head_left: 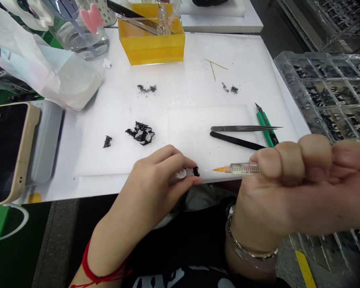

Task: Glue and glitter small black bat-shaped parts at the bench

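Note:
Near the table's front edge, my left hand [159, 180] pinches a small black piece [196, 171] between thumb and forefinger. A white item [180, 174] shows partly inside that hand. Closed around a syringe [244, 169], my right hand [294, 180] is just to the right. The syringe's orange-based needle points left at the black piece, with a gap between them. Farther left on the table lie a cluster of black pieces [141, 133] and a single black piece [107, 141].
Black tweezers [243, 129] and a green craft knife [267, 126] lie behind my right hand. A yellow box [153, 46] stands at the back, a phone [7, 152] at the left. Clear compartment trays [333, 88] are at the right. Tiny dark bits [147, 89] dot the table [186, 80].

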The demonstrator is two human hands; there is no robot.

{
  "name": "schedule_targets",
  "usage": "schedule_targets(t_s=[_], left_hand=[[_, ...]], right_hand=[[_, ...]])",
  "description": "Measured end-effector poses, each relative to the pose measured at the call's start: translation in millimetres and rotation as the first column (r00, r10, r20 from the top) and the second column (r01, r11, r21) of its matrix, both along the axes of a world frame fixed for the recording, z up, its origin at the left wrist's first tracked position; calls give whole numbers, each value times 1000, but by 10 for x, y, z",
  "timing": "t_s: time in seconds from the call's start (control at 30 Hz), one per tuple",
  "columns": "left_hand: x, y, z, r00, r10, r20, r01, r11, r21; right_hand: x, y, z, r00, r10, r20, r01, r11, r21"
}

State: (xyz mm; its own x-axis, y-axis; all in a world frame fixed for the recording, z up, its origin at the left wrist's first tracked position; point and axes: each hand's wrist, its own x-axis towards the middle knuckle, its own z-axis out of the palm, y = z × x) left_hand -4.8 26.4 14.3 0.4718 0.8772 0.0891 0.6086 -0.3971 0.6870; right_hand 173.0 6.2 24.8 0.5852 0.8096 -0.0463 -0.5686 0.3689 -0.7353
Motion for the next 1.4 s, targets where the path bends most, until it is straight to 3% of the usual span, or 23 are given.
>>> schedule_targets(t_s=[0.1,0.3,0.7,0.83,0.97,1.03,1.13,1.2,1.4], left_hand=[[4,1,-9,1000,-8,-2,8,1000,-6],[7,-12,-12,1000,-2,-1,2,1000,4],[0,0,-30,1000,-14,9,13,998,58],[4,0,-22,1000,-13,2,13,998,63],[5,-5,-15,1000,-7,-3,8,998,64],[4,-8,-12,1000,-10,-6,10,998,63],[0,-12,-11,1000,-11,-9,11,999,53],[0,-13,-12,1000,-8,-9,8,999,52],[-5,-5,-31,1000,-16,-8,16,999,43]], right_hand=[[-6,141,-28,994,-35,-99,33,999,-22],[-62,204,-78,992,24,-128,-29,999,-34],[-60,213,-135,994,106,-38,-106,994,10],[-67,213,-141,986,72,148,-58,993,-98],[-64,208,-139,896,80,437,33,969,-244],[-63,211,-134,918,77,388,15,973,-228],[-65,221,-129,990,70,121,-56,991,-120],[-63,224,-135,997,73,-15,-74,997,-26],[-57,210,-164,984,138,-114,-128,987,94]])
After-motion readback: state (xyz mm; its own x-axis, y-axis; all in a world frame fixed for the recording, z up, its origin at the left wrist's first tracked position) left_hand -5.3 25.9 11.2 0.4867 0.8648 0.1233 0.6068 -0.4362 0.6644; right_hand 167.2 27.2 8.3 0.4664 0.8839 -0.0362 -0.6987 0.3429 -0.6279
